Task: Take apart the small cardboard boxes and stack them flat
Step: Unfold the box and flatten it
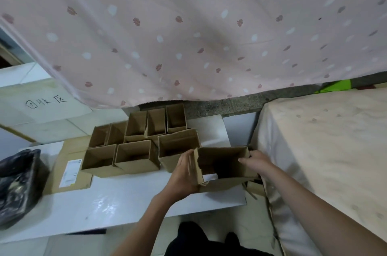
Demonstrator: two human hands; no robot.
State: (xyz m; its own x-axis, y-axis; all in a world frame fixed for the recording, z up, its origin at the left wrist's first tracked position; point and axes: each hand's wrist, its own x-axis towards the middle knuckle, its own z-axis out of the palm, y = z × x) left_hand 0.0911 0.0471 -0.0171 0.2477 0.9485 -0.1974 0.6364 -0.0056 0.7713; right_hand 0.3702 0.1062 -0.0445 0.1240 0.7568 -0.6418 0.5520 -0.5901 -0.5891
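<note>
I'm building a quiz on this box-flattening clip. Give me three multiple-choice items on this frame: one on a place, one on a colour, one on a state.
1. Where does the black plastic bag lie?
A. at the far left
B. on the bed
C. inside a box

2. What colour is the dotted curtain?
A. green
B. pink
C. black

3. In what state is the cardboard box between the hands?
A. flattened
B. taped shut
C. still open and box-shaped

Answers:
1. A, it sits at the left edge, beside the flat cardboard sheet.
2. B, pale pink with white and red spots.
3. C, the left hand and right hand hold its sides and its hollow shows.
</note>
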